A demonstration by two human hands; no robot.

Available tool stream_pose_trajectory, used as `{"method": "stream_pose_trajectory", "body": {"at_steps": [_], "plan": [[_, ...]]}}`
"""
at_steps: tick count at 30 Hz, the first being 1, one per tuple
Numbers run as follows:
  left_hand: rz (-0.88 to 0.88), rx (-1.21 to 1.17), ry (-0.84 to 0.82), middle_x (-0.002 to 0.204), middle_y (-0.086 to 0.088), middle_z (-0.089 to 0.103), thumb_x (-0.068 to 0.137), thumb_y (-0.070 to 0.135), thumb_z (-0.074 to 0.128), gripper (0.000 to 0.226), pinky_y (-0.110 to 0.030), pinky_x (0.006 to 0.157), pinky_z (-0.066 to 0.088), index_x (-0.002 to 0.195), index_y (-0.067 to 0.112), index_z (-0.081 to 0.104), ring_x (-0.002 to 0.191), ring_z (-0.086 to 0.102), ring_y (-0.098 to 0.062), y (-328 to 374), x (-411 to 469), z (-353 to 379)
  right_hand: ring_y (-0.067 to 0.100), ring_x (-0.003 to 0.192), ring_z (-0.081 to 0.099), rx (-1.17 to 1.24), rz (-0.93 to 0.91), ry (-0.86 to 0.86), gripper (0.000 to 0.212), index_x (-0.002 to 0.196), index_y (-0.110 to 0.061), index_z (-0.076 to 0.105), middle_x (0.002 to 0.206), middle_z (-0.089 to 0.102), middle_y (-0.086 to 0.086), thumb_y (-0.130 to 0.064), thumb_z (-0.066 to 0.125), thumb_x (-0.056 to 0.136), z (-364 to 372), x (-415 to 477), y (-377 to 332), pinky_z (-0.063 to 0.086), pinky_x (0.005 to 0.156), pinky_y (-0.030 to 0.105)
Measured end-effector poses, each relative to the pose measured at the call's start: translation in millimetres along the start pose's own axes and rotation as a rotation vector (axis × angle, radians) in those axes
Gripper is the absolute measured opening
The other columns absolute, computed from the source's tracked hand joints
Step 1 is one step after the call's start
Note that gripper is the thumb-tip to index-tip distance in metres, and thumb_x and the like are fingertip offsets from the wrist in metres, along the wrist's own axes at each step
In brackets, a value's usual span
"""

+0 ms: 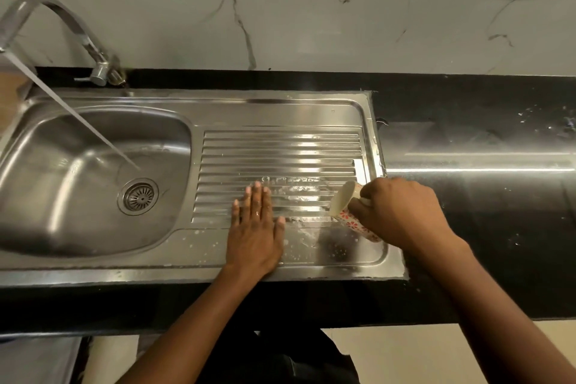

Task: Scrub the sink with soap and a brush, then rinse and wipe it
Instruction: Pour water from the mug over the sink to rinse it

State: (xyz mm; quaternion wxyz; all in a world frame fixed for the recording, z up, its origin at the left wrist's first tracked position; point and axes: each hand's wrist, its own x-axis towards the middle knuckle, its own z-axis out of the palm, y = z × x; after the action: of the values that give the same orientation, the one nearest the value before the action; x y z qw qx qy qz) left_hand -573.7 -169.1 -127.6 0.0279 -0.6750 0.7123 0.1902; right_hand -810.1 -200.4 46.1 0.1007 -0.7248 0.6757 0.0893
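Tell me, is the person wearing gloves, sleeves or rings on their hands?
No gloves. The left hand and right hand are bare, and both forearms are bare as far as the picture shows, so no sleeves appear. I see no rings, watch or bracelets. A few water drops glisten on the left hand.

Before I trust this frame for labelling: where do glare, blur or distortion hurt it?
Head view: glare whitens the drainboard ridges beyond the left hand and streaks across the black counter; wide-angle bending curves the counter edge and faucet; the water stream smears; the cup in the right hand stays readable.
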Motion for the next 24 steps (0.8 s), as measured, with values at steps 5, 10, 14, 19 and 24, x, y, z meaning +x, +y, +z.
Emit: {"method": "stream_pose_trajectory", "body": {"at_steps": [5, 10, 14, 19, 24], "plan": [[0.132, -0.062, -0.002, 0.172, -0.005, -0.031, 0.110, 0.053, 0.008, 0.072, -0.050, 0.132, -0.011, 0.165, 0.017, -0.022, 0.159, -0.029, -0.024, 27.3, 6.1, -6.4, 0.021, 0.068, 0.063, -0.033, 0.053, 0.017, 0.041, 0.079, -0.021, 0.069, 0.074, 0.066, -0.003, -0.053, 0.049, 0.096, 6.6, 7.2, 13.0, 0.044, 0.059, 0.030], [0.474, 0.001, -0.060, 0.177, -0.003, -0.013, 0.110, 0.045, 0.023, 0.070, -0.054, 0.132, -0.001, 0.170, 0.018, -0.001, 0.162, -0.019, -0.025, 75.1, 16.5, 10.1, 0.023, 0.066, 0.057, -0.116, 0.039, 0.050, 0.039, 0.086, -0.023, 0.069, 0.077, 0.063, -0.001, -0.053, 0.047, 0.098, 7.6, 12.8, -1.1, 0.042, 0.061, 0.031], [0.468, -0.003, -0.053, 0.178, -0.005, 0.003, 0.110, 0.045, 0.023, 0.067, -0.049, 0.133, -0.003, 0.170, 0.018, 0.011, 0.164, -0.010, -0.022, 68.3, 19.2, 17.4, 0.021, 0.066, 0.056, -0.190, -0.060, 0.040, 0.034, 0.083, -0.021, 0.057, 0.073, 0.054, -0.001, -0.046, 0.044, 0.102, 4.2, 16.1, -32.4, 0.042, 0.063, 0.032], [0.335, -0.012, -0.017, 0.178, 0.000, -0.010, 0.105, 0.050, 0.006, 0.072, -0.046, 0.132, -0.006, 0.170, 0.021, -0.003, 0.162, -0.018, -0.017, 11.6, 8.2, 9.9, 0.026, 0.078, 0.065, -0.249, -0.252, 0.046, 0.026, 0.080, -0.021, 0.051, 0.079, 0.062, 0.002, -0.035, 0.047, 0.103, 1.3, 16.9, -91.6, 0.037, 0.066, 0.032], [0.201, -0.031, 0.109, 0.178, 0.000, -0.008, 0.110, 0.047, 0.016, 0.068, -0.046, 0.134, 0.000, 0.170, 0.021, -0.001, 0.164, -0.010, -0.020, -60.7, -3.1, 7.6, 0.029, 0.083, 0.071, -0.282, -0.364, 0.045, 0.024, 0.077, -0.024, 0.049, 0.089, 0.073, 0.007, -0.030, 0.051, 0.100, 4.4, 21.3, -140.1, 0.033, 0.063, 0.031]]}}
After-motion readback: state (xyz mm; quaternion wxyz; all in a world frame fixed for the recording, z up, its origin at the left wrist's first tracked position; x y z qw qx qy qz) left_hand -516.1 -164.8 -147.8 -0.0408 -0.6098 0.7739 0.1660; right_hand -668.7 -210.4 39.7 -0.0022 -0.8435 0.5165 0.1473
